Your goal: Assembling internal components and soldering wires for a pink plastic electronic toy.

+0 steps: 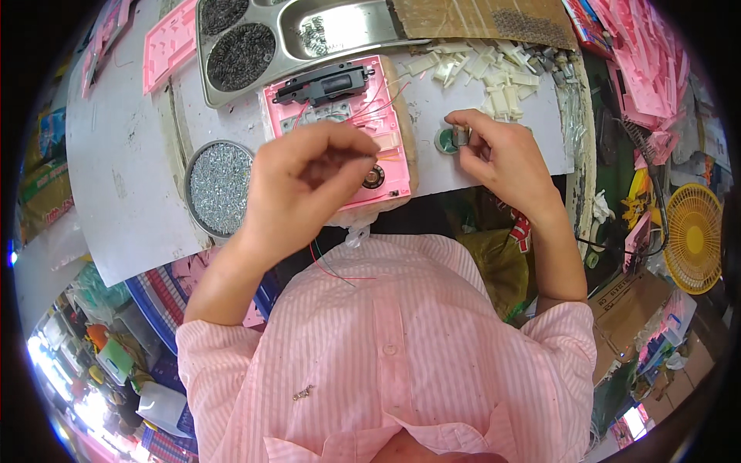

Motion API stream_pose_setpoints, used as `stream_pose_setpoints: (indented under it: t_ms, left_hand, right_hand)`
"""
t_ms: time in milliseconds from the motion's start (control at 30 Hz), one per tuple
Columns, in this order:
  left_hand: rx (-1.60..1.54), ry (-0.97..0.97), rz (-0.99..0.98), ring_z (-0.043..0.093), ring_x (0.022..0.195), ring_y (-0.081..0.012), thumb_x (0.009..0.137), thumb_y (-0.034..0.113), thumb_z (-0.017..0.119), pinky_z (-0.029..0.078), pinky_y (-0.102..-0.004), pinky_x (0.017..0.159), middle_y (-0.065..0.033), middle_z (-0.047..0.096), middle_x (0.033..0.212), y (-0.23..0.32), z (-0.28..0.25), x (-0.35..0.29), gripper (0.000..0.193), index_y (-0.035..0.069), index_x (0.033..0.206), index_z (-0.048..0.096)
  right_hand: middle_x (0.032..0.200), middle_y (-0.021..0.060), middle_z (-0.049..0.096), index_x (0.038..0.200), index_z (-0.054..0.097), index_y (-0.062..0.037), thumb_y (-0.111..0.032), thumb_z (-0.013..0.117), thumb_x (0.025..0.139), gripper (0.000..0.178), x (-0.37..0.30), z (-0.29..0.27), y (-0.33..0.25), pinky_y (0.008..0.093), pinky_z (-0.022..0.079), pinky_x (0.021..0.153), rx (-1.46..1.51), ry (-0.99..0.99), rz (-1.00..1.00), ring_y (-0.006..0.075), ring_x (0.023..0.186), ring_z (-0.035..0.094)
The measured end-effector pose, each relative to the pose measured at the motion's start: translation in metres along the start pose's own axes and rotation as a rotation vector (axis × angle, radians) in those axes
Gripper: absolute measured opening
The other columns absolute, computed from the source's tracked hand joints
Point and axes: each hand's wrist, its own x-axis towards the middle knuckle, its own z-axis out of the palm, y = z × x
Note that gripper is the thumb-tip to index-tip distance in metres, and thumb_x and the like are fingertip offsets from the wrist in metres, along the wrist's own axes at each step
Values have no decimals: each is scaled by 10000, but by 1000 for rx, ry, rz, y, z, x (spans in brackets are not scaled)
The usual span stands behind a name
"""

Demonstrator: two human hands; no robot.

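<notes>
A pink plastic housing (397,185) lies on the bench in front of me, with a black and grey mechanism (332,83), thin red wires and a small round speaker (373,177) in it. Over its near left part is my left hand (297,177), thumb and forefinger pinched together above the speaker; whatever they hold is too small to make out. To the right of the housing, my right hand (505,150) has its fingers closed around a small silver cylinder (461,136). Beside that cylinder sits a small round green container (445,141), partly hidden by it.
Left of the housing stands a round tin of small screws (219,187). A steel compartment tray (262,83) with springs lies behind. Cream plastic parts (502,85) are piled at the back right, near cardboard (478,19). Pink parts (648,62) and a yellow fan (693,239) are farther right.
</notes>
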Motion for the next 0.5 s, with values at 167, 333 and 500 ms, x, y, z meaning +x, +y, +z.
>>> stream_pose_setpoints:
  t_ms: [167, 333, 500]
  left_hand:
    - [-68, 151, 77, 645, 843, -65, 858, -75, 666, 516, -195, 673, -44, 678, 961, -23, 14, -23, 158, -9, 998, 696]
    - [-41, 162, 46, 633, 826, -65, 868, -67, 672, 510, -190, 686, -40, 668, 967, -25, 27, -31, 203, -7, 1062, 657]
    - [-84, 135, 90, 641, 882, -71, 876, -75, 684, 539, -189, 720, -54, 654, 1008, -35, 32, -29, 369, 1, 1206, 538]
  right_hand:
    - [652, 60, 527, 1179, 664, -74, -60, 644, 795, 385, 4, -2, -7, 305, 439, 562, -59, 1, 9, 171, 560, 536]
    - [665, -28, 558, 1256, 614, -18, -50, 694, 843, 422, -5, -4, -23, 230, 414, 590, 629, -19, 109, 73, 616, 549]
    - [734, -22, 567, 1333, 537, 35, -58, 694, 888, 481, -14, 31, -58, 198, 434, 650, 1194, -143, 141, 52, 676, 547]
